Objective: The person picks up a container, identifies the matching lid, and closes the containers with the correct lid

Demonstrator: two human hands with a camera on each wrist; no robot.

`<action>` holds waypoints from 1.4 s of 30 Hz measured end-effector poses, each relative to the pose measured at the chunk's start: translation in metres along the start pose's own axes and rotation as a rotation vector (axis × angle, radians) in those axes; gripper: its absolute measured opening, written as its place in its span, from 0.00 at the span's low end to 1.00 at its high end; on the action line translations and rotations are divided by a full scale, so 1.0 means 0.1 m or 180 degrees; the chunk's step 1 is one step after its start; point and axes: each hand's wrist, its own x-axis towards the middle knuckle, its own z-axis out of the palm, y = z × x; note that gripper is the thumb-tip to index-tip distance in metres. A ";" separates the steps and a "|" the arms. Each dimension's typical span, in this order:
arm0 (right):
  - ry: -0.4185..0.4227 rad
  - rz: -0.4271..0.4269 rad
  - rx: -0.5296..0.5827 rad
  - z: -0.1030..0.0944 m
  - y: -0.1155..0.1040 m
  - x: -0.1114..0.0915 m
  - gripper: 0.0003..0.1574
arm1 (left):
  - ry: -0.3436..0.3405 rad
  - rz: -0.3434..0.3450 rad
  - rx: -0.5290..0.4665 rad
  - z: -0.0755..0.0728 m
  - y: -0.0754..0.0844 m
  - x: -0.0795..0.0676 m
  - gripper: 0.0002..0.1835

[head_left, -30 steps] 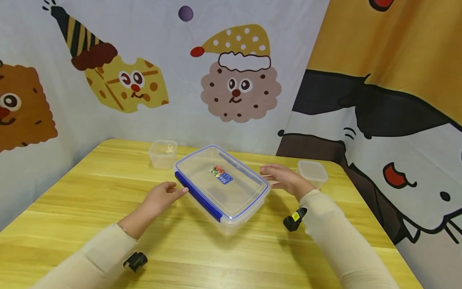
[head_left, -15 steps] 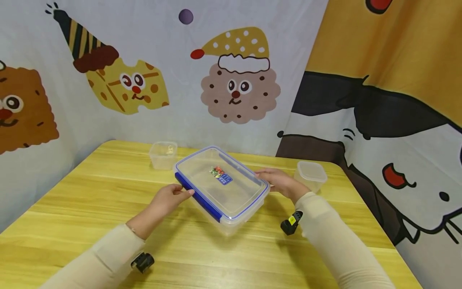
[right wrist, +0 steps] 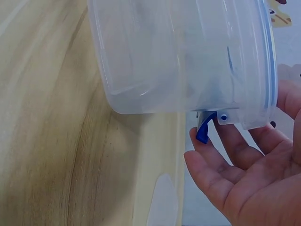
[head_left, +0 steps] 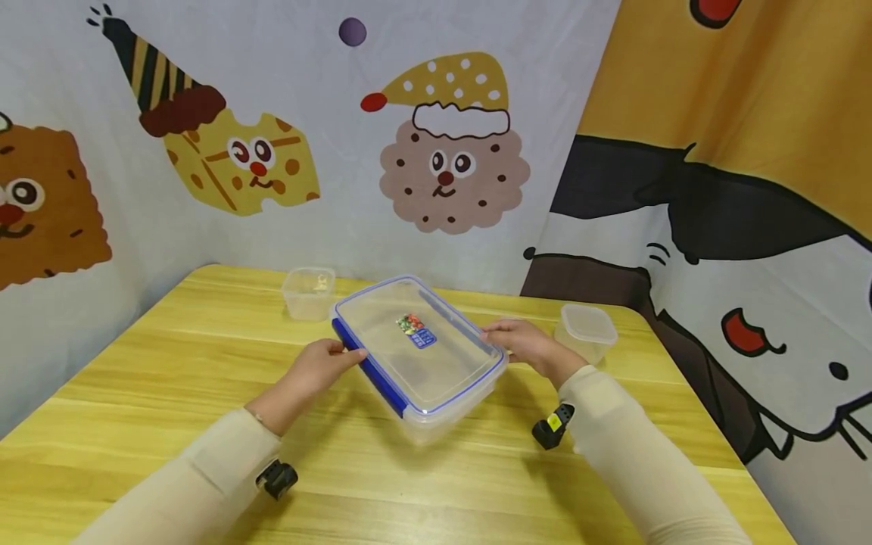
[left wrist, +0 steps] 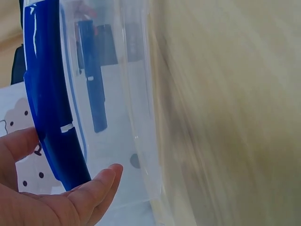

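Observation:
A large clear plastic food container [head_left: 409, 378] with a blue-sealed lid and a small vegetable label sits between both hands, turned diagonally in the head view. My left hand [head_left: 315, 371] pinches its near-left edge at the long blue latch [left wrist: 49, 94], which lies flat along the side. In the left wrist view the thumb is on the lid side and the fingers reach beneath. On the opposite edge my right hand [head_left: 527, 344] grips the rim, thumb at the lid. Its fingers lie around a second blue latch [right wrist: 203, 129], which sticks out from the wall.
A small clear tub [head_left: 309, 295] stands at the back left of the wooden table [head_left: 157, 363]. Another small tub with a whitish lid [head_left: 588, 325] is at the back right, just beyond the right hand. Cartoon-printed cloth [head_left: 272, 235] hangs behind the table.
My right hand has moved left onto the container's edge. The left hand has slid a little right along the latch and grips there. The container has shifted slightly.

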 end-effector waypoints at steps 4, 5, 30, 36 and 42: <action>0.0016 -0.0093 -0.0113 0.03 -0.02 -0.04 0.27 | -0.0068 -0.0016 -0.0093 -0.04 -0.01 0.06 0.34; 0.0022 -0.0112 -0.0136 0.03 -0.02 -0.05 0.26 | -0.0091 -0.0026 -0.0132 -0.05 -0.01 0.08 0.34; 0.0281 -0.0390 -0.0577 0.36 -0.08 -0.38 0.17 | -0.0398 -0.0088 -0.0373 -0.27 -0.06 0.35 0.27; 0.0395 -0.0377 -0.0610 0.43 -0.10 -0.46 0.17 | -0.0519 -0.0015 -0.0399 -0.30 -0.06 0.45 0.25; 0.0466 -0.0298 -0.0586 0.46 -0.11 -0.53 0.18 | -0.0579 -0.0021 -0.0390 -0.30 -0.05 0.58 0.24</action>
